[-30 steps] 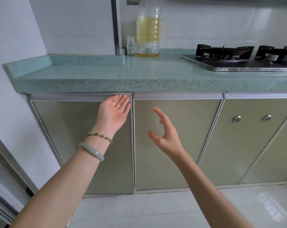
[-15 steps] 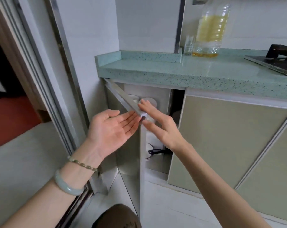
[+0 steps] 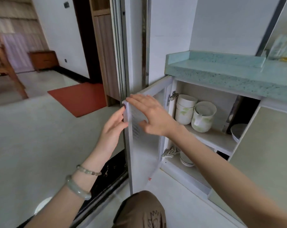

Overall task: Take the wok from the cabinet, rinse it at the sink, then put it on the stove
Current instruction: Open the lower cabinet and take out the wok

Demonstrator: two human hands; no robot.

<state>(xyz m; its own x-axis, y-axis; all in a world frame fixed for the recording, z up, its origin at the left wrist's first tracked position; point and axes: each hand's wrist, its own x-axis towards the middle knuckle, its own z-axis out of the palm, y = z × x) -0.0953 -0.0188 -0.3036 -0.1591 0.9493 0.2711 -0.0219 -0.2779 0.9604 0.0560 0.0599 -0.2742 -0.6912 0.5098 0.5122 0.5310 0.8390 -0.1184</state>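
Observation:
The left cabinet door (image 3: 144, 153) stands swung wide open under the green countertop (image 3: 230, 74). My left hand (image 3: 114, 127) touches the door's outer free edge with straight fingers. My right hand (image 3: 152, 114) lies flat on the door's inner face near the top, fingers spread. Neither hand holds anything. Inside, the upper shelf (image 3: 213, 139) carries stacked white bowls (image 3: 184, 111) and a tipped white cup (image 3: 203, 117). A stack of plates (image 3: 186, 159) sits on the lower level. No wok shows; my right arm and the neighbouring door hide much of the lower compartment.
The neighbouring cabinet door (image 3: 268, 153) is closed. A plate (image 3: 238, 132) leans at the shelf's right end. A sliding door frame (image 3: 123, 46) rises just left of the cabinet, with a red mat (image 3: 80, 97) beyond. My knee (image 3: 142, 209) is below the open door. An oil bottle (image 3: 284, 48) stands on the counter.
The cabinet door went from closed to wide open, swinging left. Both hands followed its free edge. My view turned left and dropped lower, so the stove left the frame.

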